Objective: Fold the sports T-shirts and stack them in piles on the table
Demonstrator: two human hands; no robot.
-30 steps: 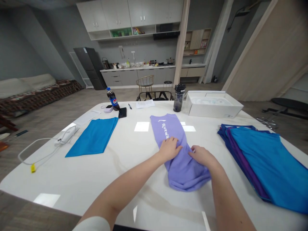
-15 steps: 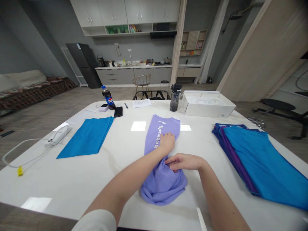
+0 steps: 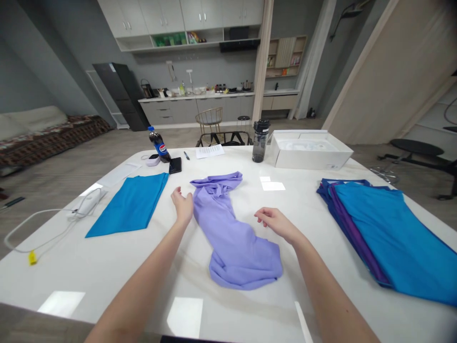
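Note:
A lavender garment (image 3: 233,233), apparently a shirt, lies bunched and twisted on the white table in front of me. Its far end is crumpled into folds, and the white lettering on it is out of sight. My left hand (image 3: 183,206) is right beside its upper left edge, fingers bent and thumb apart, holding nothing; whether it touches the fabric I cannot tell. To the right of the garment, my right hand (image 3: 274,221) hovers above the table with loosely curved fingers and nothing in them.
A folded blue cloth (image 3: 132,205) lies left; stacked blue and purple garments (image 3: 385,233) lie right. Farther back are a cola bottle (image 3: 159,145), a phone (image 3: 175,165), paper (image 3: 209,151), a dark drinking bottle (image 3: 260,141) and a white box (image 3: 310,157). A power strip (image 3: 87,202) with cable sits left.
Both hands have come off the lavender garment and moved apart, the left one leftward. The garment's far end has shifted left and crumpled, so its printed lettering no longer shows.

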